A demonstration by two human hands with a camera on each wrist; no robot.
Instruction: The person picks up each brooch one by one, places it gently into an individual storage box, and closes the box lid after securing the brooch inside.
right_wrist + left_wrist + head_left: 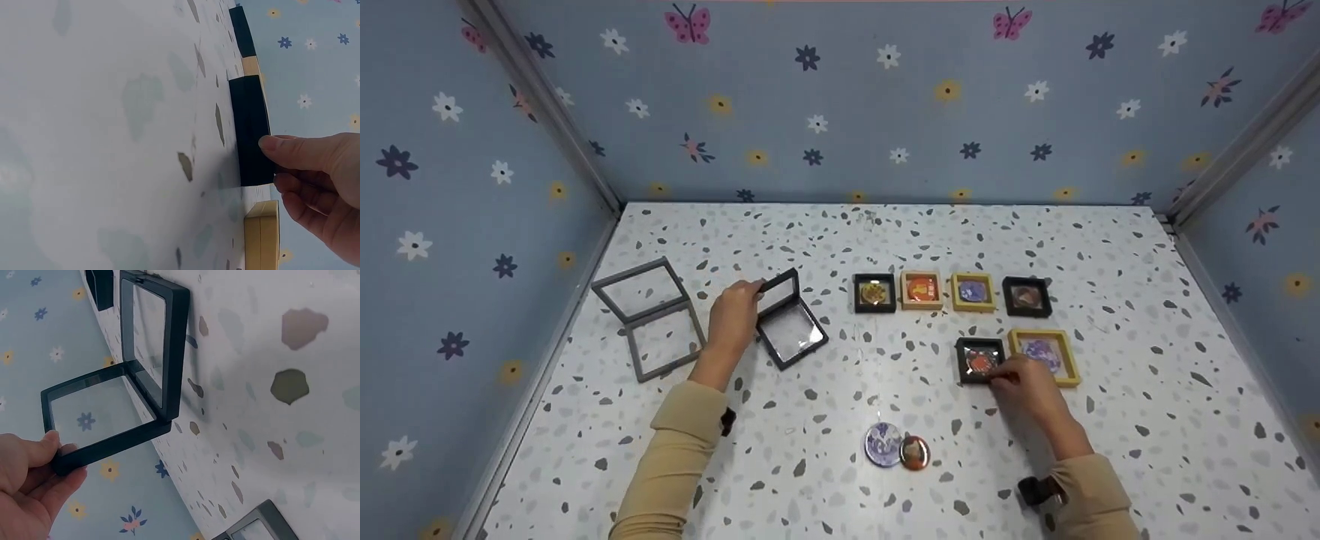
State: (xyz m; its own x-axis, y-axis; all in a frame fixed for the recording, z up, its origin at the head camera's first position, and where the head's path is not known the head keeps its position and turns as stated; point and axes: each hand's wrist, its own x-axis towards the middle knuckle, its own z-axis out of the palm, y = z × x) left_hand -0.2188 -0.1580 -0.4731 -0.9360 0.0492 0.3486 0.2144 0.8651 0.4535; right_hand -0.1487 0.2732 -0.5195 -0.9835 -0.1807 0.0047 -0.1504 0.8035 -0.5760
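My left hand [733, 315] pinches the raised lid of a black hinged display frame [804, 353] with clear panes; its other half lies on the table. In the left wrist view, the thumb and fingers [66, 486] hold the lid's corner. To the right, a small black frame [970, 345] with a red round badge [979, 361] inside lies on the table. My right hand [1033, 390] grips its near edge, the thumb [275, 143] against the frame's side in the right wrist view. Just beyond that hand is a larger yellow frame [1071, 367] holding a purple badge.
Left of the left hand, a grey hinged frame [636, 360] lies opened out. Several small framed badges, including an orange one [921, 290], form a row farther back. A purple badge [883, 444] and an orange-rimmed badge [915, 453] lie nearer. Patterned panels [840, 97] border the speckled table [825, 480].
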